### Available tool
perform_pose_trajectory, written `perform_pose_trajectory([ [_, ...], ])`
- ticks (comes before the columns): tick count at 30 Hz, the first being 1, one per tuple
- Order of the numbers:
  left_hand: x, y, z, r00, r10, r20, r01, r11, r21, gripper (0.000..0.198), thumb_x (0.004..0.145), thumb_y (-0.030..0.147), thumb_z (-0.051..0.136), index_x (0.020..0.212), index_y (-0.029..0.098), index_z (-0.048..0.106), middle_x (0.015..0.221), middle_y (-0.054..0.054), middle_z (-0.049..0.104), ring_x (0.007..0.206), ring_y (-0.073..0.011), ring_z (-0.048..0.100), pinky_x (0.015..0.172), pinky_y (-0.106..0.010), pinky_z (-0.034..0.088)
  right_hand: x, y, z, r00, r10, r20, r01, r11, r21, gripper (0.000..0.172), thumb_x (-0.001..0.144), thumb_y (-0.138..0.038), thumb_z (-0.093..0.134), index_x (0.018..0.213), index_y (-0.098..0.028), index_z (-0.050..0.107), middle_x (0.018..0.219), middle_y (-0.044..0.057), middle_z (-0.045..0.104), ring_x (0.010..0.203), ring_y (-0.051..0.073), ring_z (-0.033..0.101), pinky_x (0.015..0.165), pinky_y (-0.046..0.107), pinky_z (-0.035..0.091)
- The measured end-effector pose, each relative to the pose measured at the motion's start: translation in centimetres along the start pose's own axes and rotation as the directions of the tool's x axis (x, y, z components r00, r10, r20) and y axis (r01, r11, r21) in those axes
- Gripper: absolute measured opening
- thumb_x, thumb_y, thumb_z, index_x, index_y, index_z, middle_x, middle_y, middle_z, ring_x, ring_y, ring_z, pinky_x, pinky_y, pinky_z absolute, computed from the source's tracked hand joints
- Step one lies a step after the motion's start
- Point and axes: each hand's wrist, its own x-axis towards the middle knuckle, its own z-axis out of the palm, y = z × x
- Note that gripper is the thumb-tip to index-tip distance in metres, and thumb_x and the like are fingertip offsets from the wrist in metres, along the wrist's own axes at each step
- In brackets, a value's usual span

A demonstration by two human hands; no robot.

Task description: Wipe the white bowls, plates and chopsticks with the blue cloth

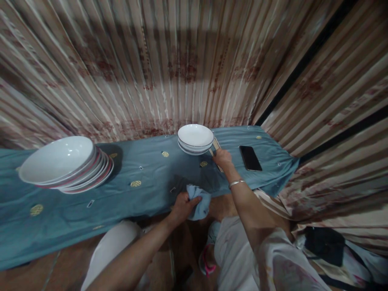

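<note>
A light blue cloth (200, 204) is bunched in my left hand (183, 207), whose thumb lies across it near the table's front edge. My right hand (222, 157), with a silver bangle at the wrist, is closed around several wooden chopsticks (217, 143). They lie at the right side of a small stack of white bowls (195, 136) with dark rims; their far tips reach beside the stack. Parts of the chopsticks are hidden under my fingers.
A blue patterned cloth (151, 169) covers the long table. At the left stands a tall stack of large white bowls and plates (69, 161). A black phone (250, 158) lies to the right of my right hand. Pleated curtains (182, 60) hang behind and at the right.
</note>
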Motion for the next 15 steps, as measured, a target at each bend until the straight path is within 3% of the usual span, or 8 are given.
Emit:
perform_pose_trajectory([
  [15,0.5,-0.8,-0.4,0.999,0.051,-0.001,-0.051,0.994,0.093,0.034,0.065,0.046,0.071,0.056,0.014,0.065,0.053,-0.001,0.059,0.06,-0.0177,0.057,0.055,-0.025,0.044,-0.3,1.3,0.7,0.991,-0.027,-0.13,0.031,0.999,0.025,0.031,0.093,-0.027,0.045,0.105,-0.009,0.067,0.105,0.024,0.068,0.102,0.03,0.065,0.09,0.038,0.046],
])
